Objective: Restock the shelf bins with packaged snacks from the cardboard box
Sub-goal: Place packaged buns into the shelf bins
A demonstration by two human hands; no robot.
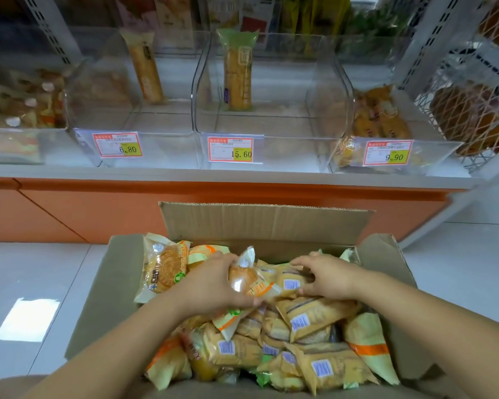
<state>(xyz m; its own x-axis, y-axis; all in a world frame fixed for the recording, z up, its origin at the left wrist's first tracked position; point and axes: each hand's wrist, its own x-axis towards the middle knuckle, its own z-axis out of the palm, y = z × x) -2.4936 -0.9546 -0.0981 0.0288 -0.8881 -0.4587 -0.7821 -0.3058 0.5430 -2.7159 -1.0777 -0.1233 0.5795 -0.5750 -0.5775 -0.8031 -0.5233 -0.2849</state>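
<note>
An open cardboard box point(271, 223) sits on the floor below me, heaped with several yellow and orange snack packets point(314, 361). My left hand point(213, 280) grips one clear-fronted packet point(247, 276) holding a round cake, near the middle of the box. My right hand point(326, 276) rests just beside it, fingers curled over other packets point(290, 282) in the pile. Above stand clear shelf bins: the 6.80 bin point(133, 145) and the 15.60 bin point(271, 148) each hold one upright long packet; the 9.90 bin point(386, 151) is partly filled.
A further bin point(18, 139) at far left holds mixed packets. A white wire basket point(473, 105) of goods hangs at the right. The orange shelf base point(98, 208) runs behind the box. White floor tiles point(41, 283) lie to the left and right.
</note>
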